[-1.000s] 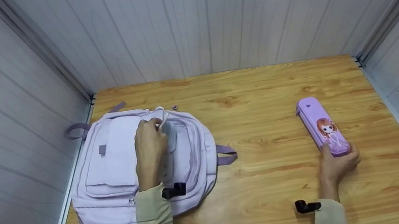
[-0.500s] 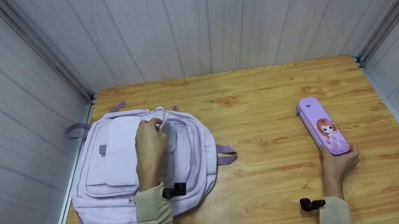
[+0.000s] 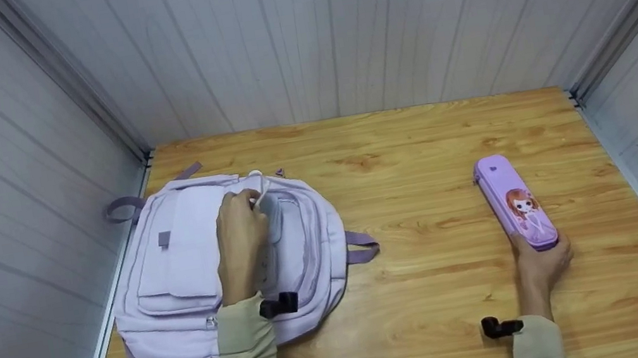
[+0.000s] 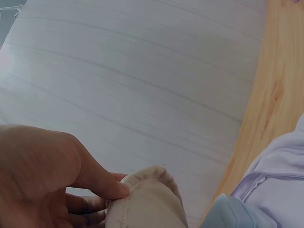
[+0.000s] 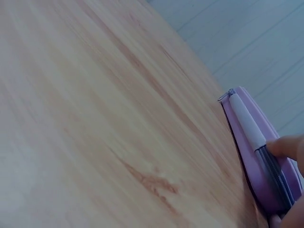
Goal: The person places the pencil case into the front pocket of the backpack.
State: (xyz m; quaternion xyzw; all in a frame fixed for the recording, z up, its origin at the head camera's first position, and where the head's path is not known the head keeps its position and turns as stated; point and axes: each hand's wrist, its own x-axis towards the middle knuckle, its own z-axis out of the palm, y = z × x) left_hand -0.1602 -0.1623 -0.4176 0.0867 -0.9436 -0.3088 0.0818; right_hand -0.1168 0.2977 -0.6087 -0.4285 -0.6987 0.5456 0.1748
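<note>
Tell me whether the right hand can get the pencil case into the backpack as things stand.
Probably not yet. The right hand grips the pencil case at its near end, and bare table lies between it and the backpack. But no opening shows, and the left hand rests on top.

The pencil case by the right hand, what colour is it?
The pencil case is purple, with a cartoon girl printed on its lid; head view shows it best.

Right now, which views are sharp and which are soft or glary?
Head view: sharp, even light, soft shadows under the backpack and pencil case; walls bow from lens distortion. Left wrist: left hand close and soft, wall washed out by glare. Right wrist: table blurred, pencil case fairly crisp, right hand only at the edge.
</note>
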